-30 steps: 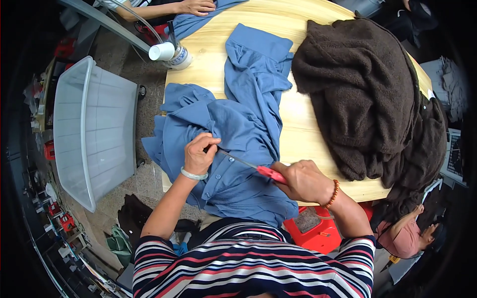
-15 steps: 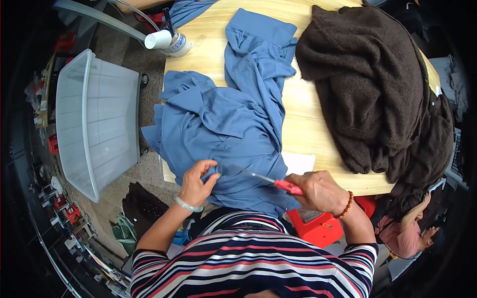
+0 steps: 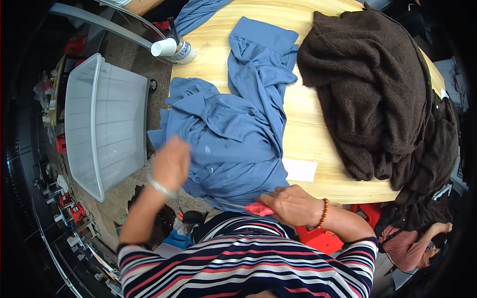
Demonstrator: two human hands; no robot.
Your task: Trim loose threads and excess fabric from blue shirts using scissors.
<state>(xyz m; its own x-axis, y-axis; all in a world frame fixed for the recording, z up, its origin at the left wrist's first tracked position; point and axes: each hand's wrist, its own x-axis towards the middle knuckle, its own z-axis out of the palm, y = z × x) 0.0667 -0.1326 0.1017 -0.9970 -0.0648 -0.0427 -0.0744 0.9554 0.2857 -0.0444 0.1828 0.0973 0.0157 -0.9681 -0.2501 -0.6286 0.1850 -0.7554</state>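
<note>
A blue buttoned shirt (image 3: 233, 124) lies rumpled on the wooden table, its lower part hanging over the near edge toward me. My left hand (image 3: 171, 161) is over the shirt's left side, smeared by motion, so its fingers do not read clearly. My right hand (image 3: 290, 204) is closed around the red handle of a pair of scissors (image 3: 259, 209). Their thin metal blades point left, low across the shirt's near part. Two buttons show on the cloth between my hands.
Dark brown fleecy garments (image 3: 367, 94) are heaped at the right. A white card (image 3: 299, 170) lies beside the shirt. At the far left stand a bottle and a white cup (image 3: 164, 47). A large pale bin (image 3: 121, 129) is left of the table; a red stool (image 3: 320, 239) is near me.
My left hand has lifted up and left. My right hand has brought the scissors left and nearer to me. The shirt's near part has shifted, baring buttons.
</note>
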